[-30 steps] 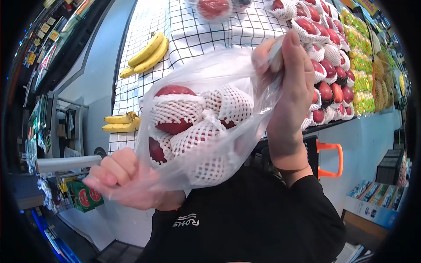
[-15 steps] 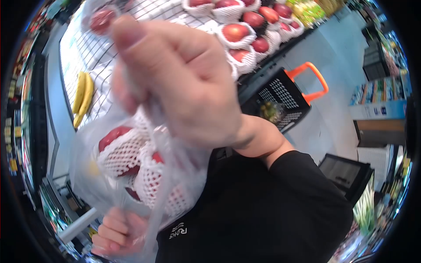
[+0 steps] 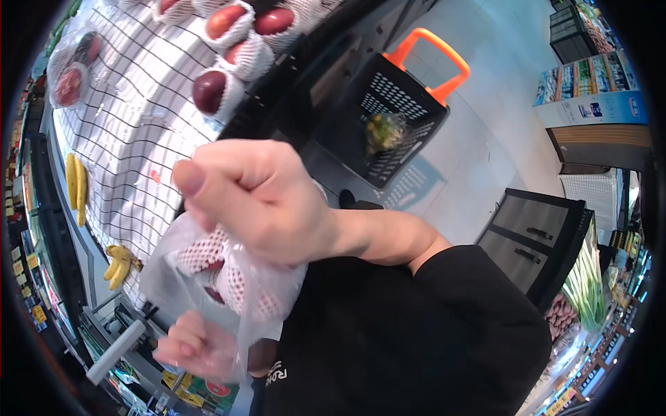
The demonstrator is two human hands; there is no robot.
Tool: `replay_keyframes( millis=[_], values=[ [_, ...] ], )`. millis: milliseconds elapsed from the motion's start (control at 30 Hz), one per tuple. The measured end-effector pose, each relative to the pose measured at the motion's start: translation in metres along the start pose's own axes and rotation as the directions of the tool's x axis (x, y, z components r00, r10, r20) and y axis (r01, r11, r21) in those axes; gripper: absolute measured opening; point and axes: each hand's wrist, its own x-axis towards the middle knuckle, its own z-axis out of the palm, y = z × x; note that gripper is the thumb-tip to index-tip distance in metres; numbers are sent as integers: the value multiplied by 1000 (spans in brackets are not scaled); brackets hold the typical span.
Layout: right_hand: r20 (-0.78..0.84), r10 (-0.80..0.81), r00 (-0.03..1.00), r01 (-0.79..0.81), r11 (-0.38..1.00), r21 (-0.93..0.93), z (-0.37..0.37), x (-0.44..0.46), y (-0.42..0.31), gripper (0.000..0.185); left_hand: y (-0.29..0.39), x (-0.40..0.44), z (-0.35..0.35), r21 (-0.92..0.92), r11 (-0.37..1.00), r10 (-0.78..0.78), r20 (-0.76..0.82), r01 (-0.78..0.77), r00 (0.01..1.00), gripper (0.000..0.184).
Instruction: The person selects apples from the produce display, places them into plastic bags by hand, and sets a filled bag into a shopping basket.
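Head view: a clear plastic bag (image 3: pixel 182 286) hangs left of and below the centre of the frame, with red fruits (image 3: pixel 236 286) in white foam netting inside. Right hand (image 3: pixel 253 201), mid-frame, is curled into a tight fist on the bag's upper film, covering part of the bag; left hand (image 3: pixel 198 347), lower left, has its fingers folded in on the same film, which veils them. A black sleeve (image 3: pixel 423 326) fills the bottom. At upper left, a black-checked white cloth (image 3: pixel 125 139) lies rumpled in ridges, with loose red fruits (image 3: pixel 209 91), rounded and glossy in stretchy mesh collars, along its dark edge. A wrapped pack (image 3: pixel 73 82) of fruit sits near the far left, above slim curved yellow bananas (image 3: pixel 75 187) and a stubbier bunch (image 3: pixel 119 267). Below them juts a smooth white roll (image 3: pixel 116 352). Right of the fist, a black basket (image 3: pixel 395 89), its plastic walls pierced with rows of holes, stands on the floor with a looped orange handle (image 3: pixel 459 69); a crinkled bag (image 3: pixel 383 133) of greenish produce lies inside. At right stand a dark cabinet (image 3: pixel 517 232) and long green stalks (image 3: pixel 586 284).
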Motion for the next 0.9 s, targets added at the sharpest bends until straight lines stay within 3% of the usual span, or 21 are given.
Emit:
replay_keyframes(
  millis=[33, 100, 167, 233, 267, 300, 367, 433, 533, 600, 633, 700, 767, 900],
  values=[
    [-63, -9, 998, 6, 999, -43, -11, -15, -3, 33, -12, -7, 11, -27, 999, -36, -36, 35, 999, 38],
    [-148, 118, 982, -125, 992, -36, -39, -40, -15, 27, -30, -23, 36, 105, 983, -124, -216, 149, 969, 40],
    [-257, 122, 959, -140, 989, -54, -71, -60, -15, 24, -53, -33, 56, 260, 947, -144, -182, 189, 973, 39],
    [-421, 17, 907, -83, 987, -138, -90, -73, -20, 23, -73, -45, 63, 225, 911, -329, -111, 347, 938, 37],
    [-482, 48, 875, -153, 972, -180, -102, -80, -26, 22, -82, -47, 71, 254, 878, -396, -88, 405, 914, 37],
    [-541, 77, 837, -227, 950, -215, -114, -87, -31, 22, -90, -50, 79, 286, 839, -463, -70, 463, 883, 37],
    [-570, -25, 821, -202, 922, -331, -141, -100, -30, 30, -113, -59, 80, 347, 744, -603, -18, 570, 798, 37],
    [-621, -30, 783, -273, 882, -386, -169, -111, -31, 38, -137, -61, 85, 408, 692, -682, 100, 595, 724, 38],
    [-698, -125, 705, -326, 817, -475, -202, -122, -25, 42, -184, -61, 91, 507, 752, -614, 306, 422, 728, 36],
    [-732, -105, 673, -392, 789, -473, -221, -128, -23, 42, -214, -61, 93, 530, 782, -573, 403, 329, 713, 32],
    [-761, -96, 641, -437, 770, -465, -230, -129, -21, 42, -229, -62, 96, 504, 813, -521, 404, 293, 752, 30],
    [-782, -72, 619, -484, 749, -452, -246, -125, -13, 43, -251, -57, 95, 540, 791, -556, 439, 287, 705, 30],
    [-870, 20, 493, -645, 679, -351, -259, -122, -10, 42, -272, -56, 94, 575, 773, -563, 426, 268, 709, 30],
    [-887, 39, 460, -633, 715, -297, -300, -120, 1, 39, -305, -58, 105, 640, 717, -610, 386, 274, 692, 28]
  ],
)
